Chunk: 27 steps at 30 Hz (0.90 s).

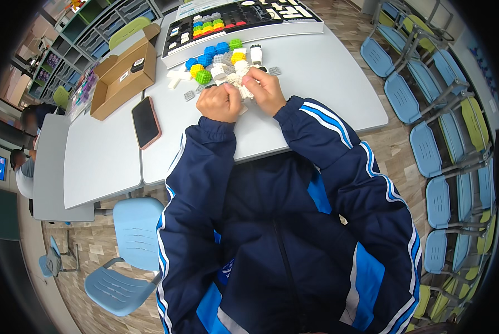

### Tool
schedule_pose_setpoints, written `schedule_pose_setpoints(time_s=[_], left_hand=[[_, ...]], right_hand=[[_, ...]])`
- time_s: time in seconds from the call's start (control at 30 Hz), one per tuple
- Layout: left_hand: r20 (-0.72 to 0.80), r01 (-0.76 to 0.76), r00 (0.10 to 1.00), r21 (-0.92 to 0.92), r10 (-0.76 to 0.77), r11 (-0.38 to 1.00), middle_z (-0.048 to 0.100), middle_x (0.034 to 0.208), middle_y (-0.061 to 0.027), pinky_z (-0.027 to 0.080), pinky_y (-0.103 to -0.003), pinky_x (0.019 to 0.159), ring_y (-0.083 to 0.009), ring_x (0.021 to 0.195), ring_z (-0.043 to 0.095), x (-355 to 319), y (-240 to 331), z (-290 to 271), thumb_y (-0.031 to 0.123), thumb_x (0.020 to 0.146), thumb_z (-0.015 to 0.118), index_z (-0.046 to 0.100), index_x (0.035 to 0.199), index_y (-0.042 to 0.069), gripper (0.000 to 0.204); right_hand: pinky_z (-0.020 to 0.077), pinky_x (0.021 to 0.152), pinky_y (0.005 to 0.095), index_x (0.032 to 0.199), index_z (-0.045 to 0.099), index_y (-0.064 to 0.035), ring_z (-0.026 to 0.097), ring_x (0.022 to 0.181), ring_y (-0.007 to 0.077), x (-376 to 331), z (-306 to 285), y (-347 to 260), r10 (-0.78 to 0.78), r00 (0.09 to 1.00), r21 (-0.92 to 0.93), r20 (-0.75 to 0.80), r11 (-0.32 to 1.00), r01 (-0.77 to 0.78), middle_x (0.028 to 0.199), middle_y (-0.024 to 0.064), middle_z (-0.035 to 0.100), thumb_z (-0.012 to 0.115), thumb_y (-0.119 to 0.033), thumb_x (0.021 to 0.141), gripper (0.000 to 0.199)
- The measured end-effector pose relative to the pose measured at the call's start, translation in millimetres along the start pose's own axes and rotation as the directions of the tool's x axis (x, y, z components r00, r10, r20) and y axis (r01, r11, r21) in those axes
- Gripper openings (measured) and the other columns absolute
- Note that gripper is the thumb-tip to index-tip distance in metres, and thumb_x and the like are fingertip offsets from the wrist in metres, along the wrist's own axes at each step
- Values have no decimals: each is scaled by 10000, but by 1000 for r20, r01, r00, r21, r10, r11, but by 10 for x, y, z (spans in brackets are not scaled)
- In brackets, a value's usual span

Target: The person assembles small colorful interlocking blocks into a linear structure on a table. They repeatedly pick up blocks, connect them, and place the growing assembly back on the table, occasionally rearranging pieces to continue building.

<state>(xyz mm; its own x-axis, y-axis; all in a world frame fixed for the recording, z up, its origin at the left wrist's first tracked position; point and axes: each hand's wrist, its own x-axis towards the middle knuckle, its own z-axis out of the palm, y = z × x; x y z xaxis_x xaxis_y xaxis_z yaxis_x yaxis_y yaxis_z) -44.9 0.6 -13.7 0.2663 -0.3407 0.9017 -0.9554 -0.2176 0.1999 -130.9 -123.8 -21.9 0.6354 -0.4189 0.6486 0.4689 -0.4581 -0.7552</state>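
Near the table's front edge, my left hand (220,103) is curled into a fist, its thumb side toward my right hand, and whatever it may hold is hidden. My right hand (265,91) is closed, thumb and fingers pressed on a white building-block piece (243,83) between the two hands. Right behind them lies a loose heap of studded blocks: blue blocks (209,54), a green block (203,77), a yellow block (238,57), and white and grey ones. A white cross-shaped piece (177,78) is left of the heap, with a small grey block (189,95) nearer me.
Beyond the heap, a shallow tray (244,44) holds sorted blocks. An open cardboard box (121,83) and a phone (146,123) lie to the left on the white table (327,83). Blue chairs (408,97) are stacked at right; another chair (138,222) stands at left. People sit far left.
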Motion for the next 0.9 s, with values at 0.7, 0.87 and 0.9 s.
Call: schedule_pose_setpoints(time_s=[0.7,0.87,0.9], left_hand=[[-13,177,984,-75,-178,981,639,656,-139,461,-416,596,-327,591,603,23,70,-44,169,954,428,704,783,42,348],[-30,209,977,-41,-210,977,645,669,-145,461,-424,613,-337,600,605,11,1,-14,179,974,393,702,789,34,389],[-34,217,975,-34,-219,975,646,673,-146,461,-425,614,-339,601,605,11,-5,-12,183,978,387,702,789,32,398]], right_hand=[[391,845,358,1018,638,-82,551,865,267,60,-12,13,-211,975,-509,-68,848,148,905,78,654,641,-244,886,208],[399,908,380,1051,656,-92,542,949,275,47,-32,25,-205,976,-482,78,849,217,995,74,646,706,-171,807,262],[400,915,381,1055,660,-94,543,953,277,45,-33,15,-219,971,-496,98,835,238,999,77,645,711,-157,798,270]])
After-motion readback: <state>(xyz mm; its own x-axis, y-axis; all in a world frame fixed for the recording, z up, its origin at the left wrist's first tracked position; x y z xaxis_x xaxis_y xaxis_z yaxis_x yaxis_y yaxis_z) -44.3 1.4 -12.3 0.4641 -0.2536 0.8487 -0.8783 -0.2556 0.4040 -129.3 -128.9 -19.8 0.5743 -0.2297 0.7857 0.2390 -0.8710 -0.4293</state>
